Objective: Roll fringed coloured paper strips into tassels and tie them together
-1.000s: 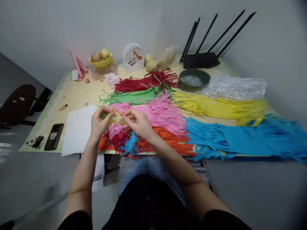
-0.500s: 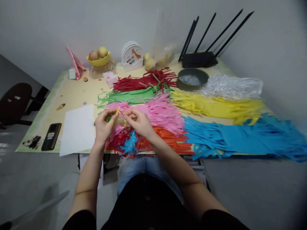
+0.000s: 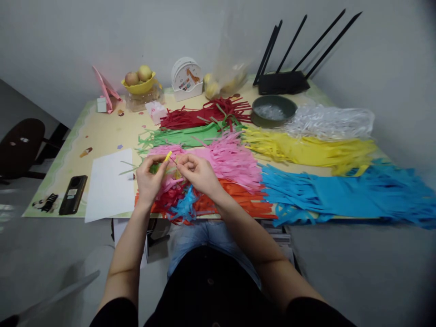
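My left hand [image 3: 149, 176] pinches a small yellow strip [image 3: 168, 156] between thumb and index finger. My right hand [image 3: 197, 172] is closed on a thin dark reddish stick-like piece [image 3: 173, 161], too small to name, whose tip points at the yellow strip. Under both hands lie bundles of fringed strips: pink [image 3: 235, 159], orange-red [image 3: 238, 200] and green [image 3: 190, 136]. A crumpled blue bunch [image 3: 185, 204] rests near the table's front edge, beside dark red ones [image 3: 166, 200].
White paper [image 3: 109, 184] and a phone [image 3: 73, 194] lie at the left. Blue strips [image 3: 340, 195], yellow strips [image 3: 306, 152] and clear strips [image 3: 334, 121] spread to the right. Behind them stand a dark green bowl [image 3: 274, 119], a router [image 3: 283, 84] and a yellow fruit bowl [image 3: 141, 87].
The hands stay almost in place, still pinching the same small pieces. A bit more of the yellow strip shows above my left fingers. A thin green strip now shows over the white paper.
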Motion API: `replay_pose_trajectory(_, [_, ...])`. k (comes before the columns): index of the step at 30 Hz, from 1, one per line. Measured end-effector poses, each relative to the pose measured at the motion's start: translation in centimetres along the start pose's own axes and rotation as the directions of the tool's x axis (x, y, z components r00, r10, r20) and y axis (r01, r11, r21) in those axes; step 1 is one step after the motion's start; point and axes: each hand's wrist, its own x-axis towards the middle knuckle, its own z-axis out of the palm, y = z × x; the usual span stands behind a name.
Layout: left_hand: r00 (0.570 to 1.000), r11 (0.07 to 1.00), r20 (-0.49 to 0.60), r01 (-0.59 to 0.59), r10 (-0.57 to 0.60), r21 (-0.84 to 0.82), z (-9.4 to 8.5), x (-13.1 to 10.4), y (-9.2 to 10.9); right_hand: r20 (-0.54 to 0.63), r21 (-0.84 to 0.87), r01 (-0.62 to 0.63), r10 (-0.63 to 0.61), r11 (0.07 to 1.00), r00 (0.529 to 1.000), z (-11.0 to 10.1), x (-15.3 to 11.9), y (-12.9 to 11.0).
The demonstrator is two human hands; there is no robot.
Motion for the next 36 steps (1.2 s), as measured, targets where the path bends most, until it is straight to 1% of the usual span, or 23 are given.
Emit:
replay_pose_trajectory(4, [1.000,1.000,-0.007,-0.018,0.018,0.024,-0.03,-0.05,0.11,0.005,0.005,-0.022,0.022,1.000,1.000,-0.05,0.09,-0.15])
replay_pose_trajectory(10, [0.996,0.993,-0.021,-0.080,0.082,0.088,-0.15,-0.02,0.24,0.025,0.068,-0.029,0.028,0.997,0.999,-0.04,0.06,-0.09])
replay_pose_trajectory(13, [0.997,0.992,-0.013,-0.078,0.080,0.102,-0.05,-0.12,0.09,0.029,0.059,-0.034,0.032,0.998,0.999,-0.06,0.10,-0.12])
replay_pose_trajectory(18, [0.997,0.995,-0.043,-0.058,0.061,0.084,0.17,-0.35,-0.07,0.015,0.010,-0.023,0.023,1.000,1.000,-0.10,0.30,-0.05])
replay_pose_trajectory(22, [0.997,0.993,-0.029,-0.074,0.077,0.096,0.08,-0.33,0.08,0.020,0.052,-0.030,0.029,0.998,0.999,-0.06,0.35,-0.09])
replay_pose_trajectory(26, [0.995,0.991,-0.047,-0.087,0.092,0.097,-0.03,-0.20,0.23,0.047,0.104,-0.051,0.046,0.993,0.998,-0.06,0.23,-0.38])
replay_pose_trajectory(32, [0.995,0.991,-0.037,-0.083,0.087,0.101,0.00,-0.20,0.23,0.032,0.079,-0.054,0.052,0.995,0.998,-0.12,0.31,-0.33])
replay_pose_trajectory(36, [0.989,0.983,-0.019,-0.145,0.148,0.109,-0.05,-0.26,0.20,0.036,0.093,-0.068,0.065,0.993,0.997,-0.13,0.48,-0.04])
